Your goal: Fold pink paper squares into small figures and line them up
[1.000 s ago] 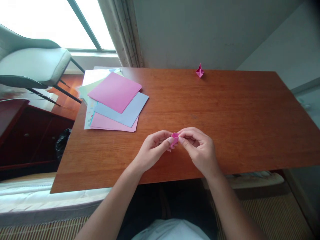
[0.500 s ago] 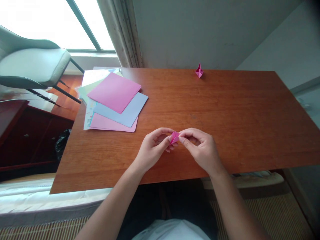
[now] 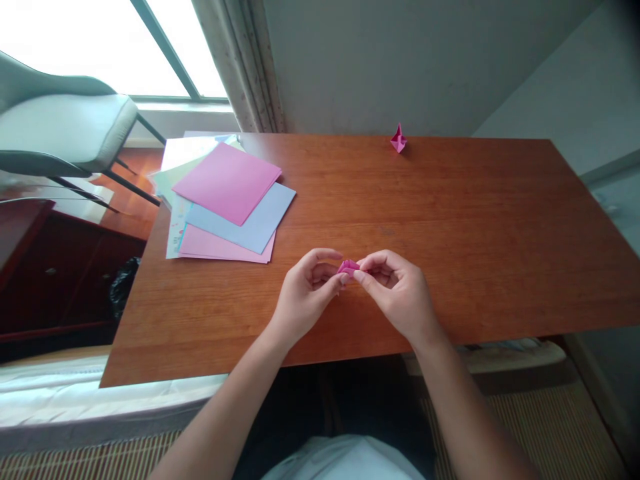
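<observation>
A small piece of folded pink paper (image 3: 349, 267) is held between my two hands above the front part of the wooden table (image 3: 465, 227). My left hand (image 3: 311, 288) grips its left side, thumb in front, with the index finger arched above. My right hand (image 3: 397, 288) pinches its right end between thumb and fingertips. The fingers partly cover the paper, so its full shape is hidden. At the table's back edge stands a pink origami figure (image 3: 399, 141) with a pointed tip.
Sheets of coloured paper lie overlapped on the table's left: a pink sheet (image 3: 229, 181) on top, a light blue sheet (image 3: 267, 217) and paler pink sheets (image 3: 225, 245) under it. Beyond the left edge are a light chair (image 3: 65, 123) and a dark red cabinet (image 3: 55, 273).
The folded pink paper has been tilted between my fingers and shows a flatter side now. My left index finger has lifted slightly off it. Both hands stay in nearly the same place.
</observation>
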### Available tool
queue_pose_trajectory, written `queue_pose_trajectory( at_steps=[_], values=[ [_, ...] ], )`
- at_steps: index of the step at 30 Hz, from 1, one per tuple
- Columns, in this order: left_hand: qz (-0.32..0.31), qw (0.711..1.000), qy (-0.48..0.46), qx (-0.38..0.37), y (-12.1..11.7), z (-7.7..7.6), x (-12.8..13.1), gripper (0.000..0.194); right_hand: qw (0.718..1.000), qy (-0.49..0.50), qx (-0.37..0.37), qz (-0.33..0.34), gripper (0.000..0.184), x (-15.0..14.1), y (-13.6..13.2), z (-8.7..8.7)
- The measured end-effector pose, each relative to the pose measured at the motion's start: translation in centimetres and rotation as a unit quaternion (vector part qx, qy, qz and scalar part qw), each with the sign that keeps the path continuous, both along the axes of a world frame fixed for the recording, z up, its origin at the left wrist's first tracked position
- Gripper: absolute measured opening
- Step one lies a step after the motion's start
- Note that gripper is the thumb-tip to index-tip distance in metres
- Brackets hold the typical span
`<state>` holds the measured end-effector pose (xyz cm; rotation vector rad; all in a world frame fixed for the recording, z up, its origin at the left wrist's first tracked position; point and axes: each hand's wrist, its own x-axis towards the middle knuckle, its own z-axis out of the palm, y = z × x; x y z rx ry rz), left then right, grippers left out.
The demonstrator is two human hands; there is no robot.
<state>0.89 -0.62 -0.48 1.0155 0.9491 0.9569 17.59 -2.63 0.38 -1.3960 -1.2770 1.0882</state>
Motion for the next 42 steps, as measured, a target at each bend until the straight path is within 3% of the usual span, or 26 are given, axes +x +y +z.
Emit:
queue_pose_trajectory(
  at_steps=[5,14,18,23,28,42],
  values=[
    [-0.001,1.0,0.004,-0.025,0.0,0.3,-0.2,0.022,0.999,0.03,-0.011,0.009,0.012,0.0,0.0,0.1],
    [0.0,0.999,0.03,-0.045,0.2,0.6,-0.3,0.028,0.997,0.069,-0.014,0.02,0.013,-0.2,0.2,0.0],
    [0.005,0.998,0.04,-0.047,0.3,0.7,-0.2,0.03,0.998,0.037,-0.03,0.03,0.02,0.1,0.5,-0.1],
    [0.009,0.998,0.041,-0.044,0.3,0.5,-0.2,0.028,0.994,-0.031,-0.041,0.099,0.015,0.6,0.7,0.1],
    [0.006,0.998,0.038,-0.046,0.4,0.4,-0.2,0.027,0.996,-0.036,-0.031,0.08,0.014,0.5,0.7,0.2],
    [-0.03,0.996,0.038,-0.077,0.9,1.3,-0.6,0.026,0.984,0.098,-0.117,0.094,0.015,0.1,1.6,1.0]
  ],
)
